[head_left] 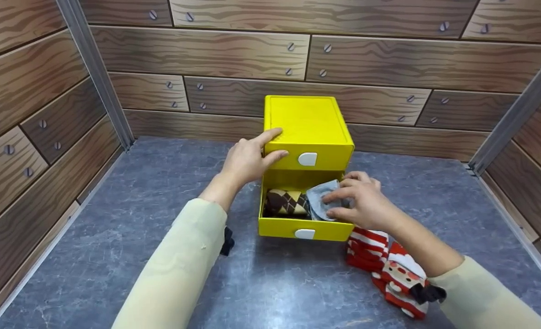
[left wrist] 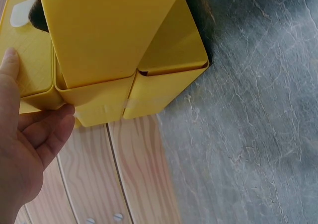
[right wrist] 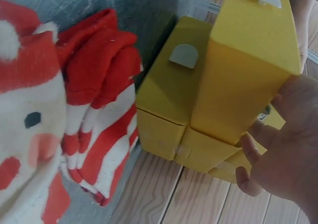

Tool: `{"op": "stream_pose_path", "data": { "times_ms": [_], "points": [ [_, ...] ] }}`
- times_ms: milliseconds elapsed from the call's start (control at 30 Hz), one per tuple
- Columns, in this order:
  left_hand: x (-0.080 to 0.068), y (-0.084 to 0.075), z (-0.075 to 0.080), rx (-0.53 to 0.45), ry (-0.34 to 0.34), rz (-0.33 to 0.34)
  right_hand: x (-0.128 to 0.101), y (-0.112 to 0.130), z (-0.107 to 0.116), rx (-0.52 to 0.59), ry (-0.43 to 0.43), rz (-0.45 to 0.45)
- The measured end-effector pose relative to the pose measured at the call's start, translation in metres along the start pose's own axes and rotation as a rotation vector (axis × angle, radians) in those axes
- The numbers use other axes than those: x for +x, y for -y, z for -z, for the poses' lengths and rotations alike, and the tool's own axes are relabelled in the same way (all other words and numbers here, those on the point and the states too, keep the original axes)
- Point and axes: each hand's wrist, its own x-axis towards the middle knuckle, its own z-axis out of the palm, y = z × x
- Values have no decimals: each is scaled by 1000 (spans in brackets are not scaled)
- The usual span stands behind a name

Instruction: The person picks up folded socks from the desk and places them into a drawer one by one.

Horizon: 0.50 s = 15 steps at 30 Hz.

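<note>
A yellow cabinet [head_left: 304,119] stands with its middle drawer [head_left: 282,228] pulled out. My left hand [head_left: 247,157] grips the cabinet's upper left front corner, thumb on the front, other fingers around the top and side. In the left wrist view those fingers [left wrist: 47,132] curl at the side edge. Inside the drawer lie a brown and yellow argyle sock [head_left: 289,202] and a light grey sock [head_left: 320,196]. My right hand [head_left: 366,201] reaches over the drawer's right side, its loosely spread fingers touching the grey sock. The drawer wall hides part of this hand in the right wrist view.
Red and white striped socks [head_left: 366,249], one with a Santa face [head_left: 403,274], lie on the grey surface right of the drawer, under my right forearm. The bottom drawer [right wrist: 171,87] is closed beneath the open one. Wood-patterned walls [head_left: 234,55] enclose the back and sides.
</note>
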Motion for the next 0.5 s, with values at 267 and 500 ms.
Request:
{"op": "stream_pose_path", "data": {
  "times_ms": [267, 500],
  "points": [
    [0, 0, 1, -5, 9, -4, -6, 2, 14, -17, -38, -11],
    [-1, 0, 1, -14, 5, -7, -6, 3, 11, -51, -35, -17]
  ]
}}
